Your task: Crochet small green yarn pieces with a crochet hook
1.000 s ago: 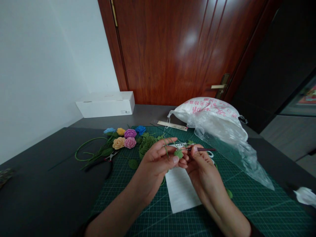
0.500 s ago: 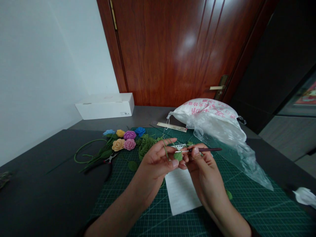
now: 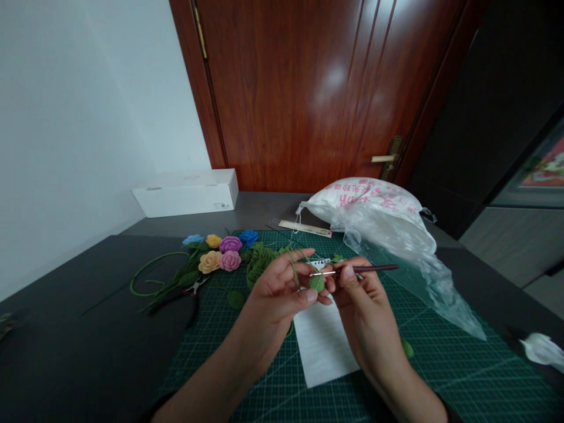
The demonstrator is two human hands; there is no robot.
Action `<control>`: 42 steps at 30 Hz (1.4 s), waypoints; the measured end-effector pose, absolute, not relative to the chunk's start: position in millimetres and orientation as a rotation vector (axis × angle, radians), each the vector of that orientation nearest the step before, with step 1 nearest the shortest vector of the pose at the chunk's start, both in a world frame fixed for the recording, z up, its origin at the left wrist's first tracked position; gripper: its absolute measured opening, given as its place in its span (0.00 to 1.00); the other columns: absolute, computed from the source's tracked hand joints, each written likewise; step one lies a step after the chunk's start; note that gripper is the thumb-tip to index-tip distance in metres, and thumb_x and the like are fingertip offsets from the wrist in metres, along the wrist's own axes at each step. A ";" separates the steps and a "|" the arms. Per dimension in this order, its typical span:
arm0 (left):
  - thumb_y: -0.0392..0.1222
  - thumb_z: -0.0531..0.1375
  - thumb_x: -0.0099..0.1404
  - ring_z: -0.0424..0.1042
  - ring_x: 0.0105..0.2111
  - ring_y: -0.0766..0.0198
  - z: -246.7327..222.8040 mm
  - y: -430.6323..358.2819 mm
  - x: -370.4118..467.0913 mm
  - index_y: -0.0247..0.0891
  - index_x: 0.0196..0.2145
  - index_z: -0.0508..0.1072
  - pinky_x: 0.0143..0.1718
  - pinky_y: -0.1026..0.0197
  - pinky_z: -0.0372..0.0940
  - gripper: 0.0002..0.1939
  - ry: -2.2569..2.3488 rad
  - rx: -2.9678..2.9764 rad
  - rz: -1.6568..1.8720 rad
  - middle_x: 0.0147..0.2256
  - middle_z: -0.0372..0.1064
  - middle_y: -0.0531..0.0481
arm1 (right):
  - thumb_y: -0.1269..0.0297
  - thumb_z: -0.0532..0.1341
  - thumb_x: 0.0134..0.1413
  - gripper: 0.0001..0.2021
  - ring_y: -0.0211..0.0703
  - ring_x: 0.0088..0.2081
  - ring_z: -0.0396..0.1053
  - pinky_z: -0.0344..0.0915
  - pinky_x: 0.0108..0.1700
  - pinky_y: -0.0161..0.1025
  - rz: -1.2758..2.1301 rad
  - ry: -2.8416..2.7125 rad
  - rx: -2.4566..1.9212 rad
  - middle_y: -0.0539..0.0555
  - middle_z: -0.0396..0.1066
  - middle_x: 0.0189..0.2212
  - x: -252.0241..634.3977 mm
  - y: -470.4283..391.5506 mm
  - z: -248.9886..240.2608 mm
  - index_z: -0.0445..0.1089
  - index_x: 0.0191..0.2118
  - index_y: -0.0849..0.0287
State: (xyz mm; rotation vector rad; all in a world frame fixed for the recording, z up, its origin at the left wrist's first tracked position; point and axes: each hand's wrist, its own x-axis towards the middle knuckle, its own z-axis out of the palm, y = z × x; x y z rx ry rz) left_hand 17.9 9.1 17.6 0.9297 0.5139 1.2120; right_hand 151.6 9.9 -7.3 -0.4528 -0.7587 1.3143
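My left hand [image 3: 282, 288] pinches a small round piece of green crochet [image 3: 316, 284] between thumb and fingers. Green yarn [image 3: 294, 270] runs over its raised forefinger. In my right hand [image 3: 362, 298] is a crochet hook [image 3: 374, 268] with a dark handle, held level. Its metal shaft points left, with the tip just above the crochet piece near the yarn. Whether a loop sits on the hook is too small to tell. Behind my left hand lies a skein of green yarn [image 3: 261, 261], partly hidden.
A sheet of paper [image 3: 326, 346] lies below my hands on the green cutting mat [image 3: 247, 382]. Crocheted flowers [image 3: 230, 244] and pliers [image 3: 194, 288] are to the left. Behind stand a white box [image 3: 189, 194] and a plastic bag [image 3: 374, 205]; a ruler [image 3: 304, 228] lies between.
The hook's tip has shifted slightly left and down beside the crochet piece. Both hands keep their hold, and the view has tilted a little.
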 end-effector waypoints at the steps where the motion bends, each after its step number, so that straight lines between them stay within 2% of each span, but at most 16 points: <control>1: 0.26 0.67 0.58 0.76 0.41 0.57 17.6 9.1 17.7 0.35 0.54 0.71 0.43 0.55 0.71 0.26 0.515 0.929 1.212 0.41 0.77 0.44 | 0.60 0.70 0.57 0.08 0.38 0.28 0.68 0.68 0.33 0.37 1.316 -0.760 -0.450 0.48 0.74 0.28 151.7 9.8 -7.4 0.71 0.32 0.53; 8: 0.28 0.67 0.59 0.76 0.41 0.57 18.0 9.3 16.9 0.36 0.55 0.71 0.44 0.54 0.71 0.26 0.526 0.945 1.211 0.42 0.77 0.44 | 0.61 0.71 0.56 0.08 0.38 0.27 0.68 0.68 0.32 0.37 1.312 -0.749 -0.437 0.48 0.74 0.27 151.0 10.5 -5.2 0.71 0.32 0.53; 14: 0.30 0.68 0.59 0.76 0.41 0.55 18.3 8.7 18.0 0.35 0.55 0.70 0.44 0.52 0.71 0.25 0.519 0.949 1.218 0.41 0.77 0.44 | 0.62 0.68 0.60 0.06 0.38 0.28 0.69 0.68 0.32 0.37 1.303 -0.776 -0.399 0.48 0.74 0.28 151.2 11.3 -7.4 0.70 0.34 0.53; 42: 0.28 0.65 0.59 0.76 0.39 0.59 15.2 9.2 16.6 0.37 0.51 0.73 0.42 0.56 0.70 0.21 0.447 0.970 1.220 0.39 0.77 0.47 | 0.61 0.65 0.64 0.05 0.36 0.29 0.69 0.68 0.32 0.34 1.208 -0.924 -0.366 0.48 0.74 0.29 151.9 11.9 -10.1 0.74 0.36 0.53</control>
